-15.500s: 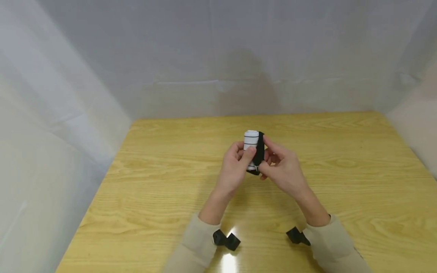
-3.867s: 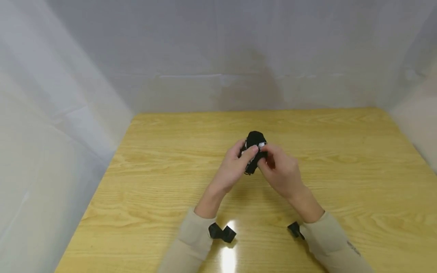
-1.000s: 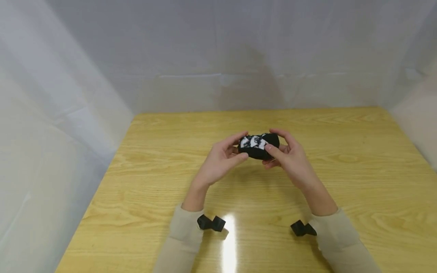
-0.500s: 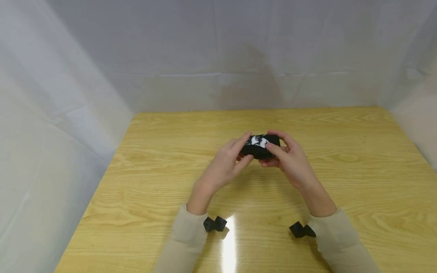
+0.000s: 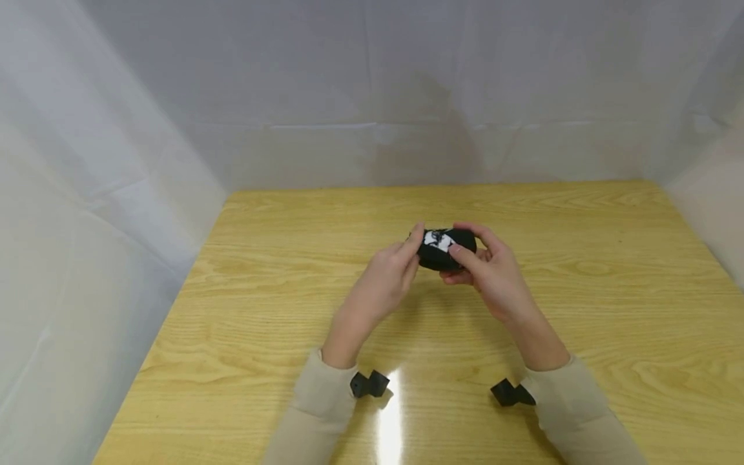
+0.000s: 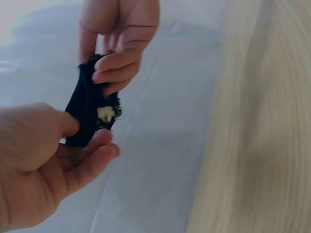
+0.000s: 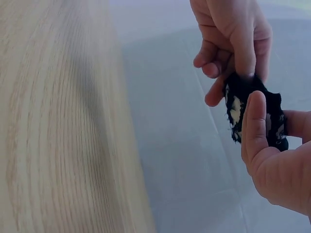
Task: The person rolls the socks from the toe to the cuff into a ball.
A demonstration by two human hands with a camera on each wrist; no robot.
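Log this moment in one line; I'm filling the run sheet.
left hand: grips black-and-white bundle | right hand: grips same bundle | bundle: held above wooden table

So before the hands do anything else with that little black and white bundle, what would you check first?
1. Left hand grips the bundle: ok, thumb and fingers pinch its left end.
2. Right hand grips it: ok, thumb on top, fingers curled round it.
3. Bundle held off the wooden table: ok, the wrist views show it in the air.
4. Bundle tucked shut: not ok, white patches show through the black.
5. Underside of bundle tidy: cannot tell, hidden by fingers.
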